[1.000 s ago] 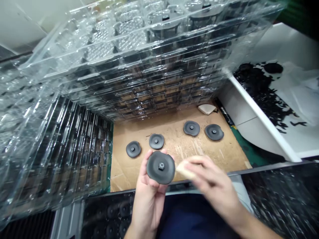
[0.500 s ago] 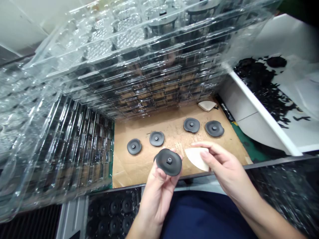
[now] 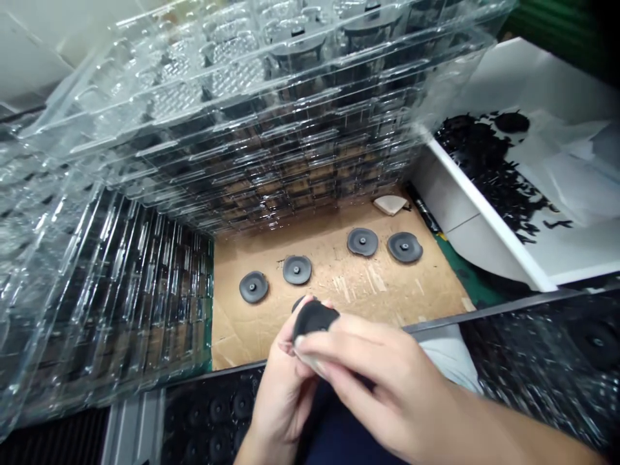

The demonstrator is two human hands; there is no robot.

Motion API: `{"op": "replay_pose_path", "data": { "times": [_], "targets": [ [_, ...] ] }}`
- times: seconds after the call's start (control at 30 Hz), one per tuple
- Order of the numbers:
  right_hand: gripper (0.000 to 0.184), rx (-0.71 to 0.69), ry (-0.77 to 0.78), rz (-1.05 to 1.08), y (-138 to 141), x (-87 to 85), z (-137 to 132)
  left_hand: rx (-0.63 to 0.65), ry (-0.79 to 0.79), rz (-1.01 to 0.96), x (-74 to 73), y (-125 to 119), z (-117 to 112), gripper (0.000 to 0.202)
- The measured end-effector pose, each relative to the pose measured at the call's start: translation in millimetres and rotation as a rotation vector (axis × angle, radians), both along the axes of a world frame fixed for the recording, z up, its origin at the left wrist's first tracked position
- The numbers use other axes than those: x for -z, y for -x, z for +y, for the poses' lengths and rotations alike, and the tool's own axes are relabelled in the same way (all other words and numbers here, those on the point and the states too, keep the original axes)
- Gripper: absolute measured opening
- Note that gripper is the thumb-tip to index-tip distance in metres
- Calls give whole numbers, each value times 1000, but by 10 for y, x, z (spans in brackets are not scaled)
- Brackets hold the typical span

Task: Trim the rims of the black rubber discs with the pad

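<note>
Bare left grip [image 3: 283,394] and right grip [image 3: 382,391], uncovered forearms [image 3: 508,436], dark navy garment [image 3: 334,442] over the lap

Legible text, labels, brands, numbers, signs: none.

Surfaces in view, placed from the cardboard sheet [image 3: 329,258] on the counter:
- clear plastic trays [image 3: 242,129], stacked behind and to the left of the sheet: no readable marking; moulded patterns only.
- loose black discs [image 3: 297,269], lying on the sheet: no readable marking.
- held black disc [image 3: 314,318], over the sheet's near edge: mostly covered, nothing readable.
- white bin [image 3: 484,210], right of the sheet: no readable marking on its wall or rim.
- the sheet itself: scuffs and scratches, no print.
</note>
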State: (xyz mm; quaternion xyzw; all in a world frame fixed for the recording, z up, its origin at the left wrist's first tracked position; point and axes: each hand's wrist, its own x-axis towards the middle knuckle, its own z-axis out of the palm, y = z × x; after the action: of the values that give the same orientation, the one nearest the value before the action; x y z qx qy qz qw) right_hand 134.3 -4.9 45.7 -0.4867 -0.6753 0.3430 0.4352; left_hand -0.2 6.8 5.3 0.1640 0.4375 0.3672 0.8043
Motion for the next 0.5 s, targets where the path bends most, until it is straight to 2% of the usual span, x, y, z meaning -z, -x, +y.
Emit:
{"op": "replay_pose_path", "data": {
  "times": [0.07, 0.1, 0.17, 0.23, 0.27, 0.33, 0.37, 0.43, 0.5],
  "targets": [
    [20, -58, 109, -21, -15, -27, 13, 1, 1, 3, 4, 0, 2, 60],
    [19, -5, 89, -40, -9, -32, 32, 11, -1, 4, 4, -7, 2, 55],
    [21, 142, -59, -62, 17, -25, 66, 28, -3, -4, -9, -22, -1, 43],
    [25, 162, -158, -24, 16, -25, 50, 21, 11, 4, -36, -18, -5, 39],
    [24, 100, -134, 3, -12, -37, 18, 16, 22, 11, -53, -9, -6, 43],
    [22, -54, 31, 27, -124, -87, -82, 19, 55, 20, -83, 9, -3, 51],
    [21, -85, 113, 9, -196, -118, -135, 32, 70, 10, -95, 10, 0, 53],
    [22, -48, 195, -102, -324, -172, -210, 65, 95, -30, -108, -12, 9, 52],
    [22, 87, 144, -251, -380, -195, -211, 81, 92, -50, -111, -54, 11, 55]
  ]
}}
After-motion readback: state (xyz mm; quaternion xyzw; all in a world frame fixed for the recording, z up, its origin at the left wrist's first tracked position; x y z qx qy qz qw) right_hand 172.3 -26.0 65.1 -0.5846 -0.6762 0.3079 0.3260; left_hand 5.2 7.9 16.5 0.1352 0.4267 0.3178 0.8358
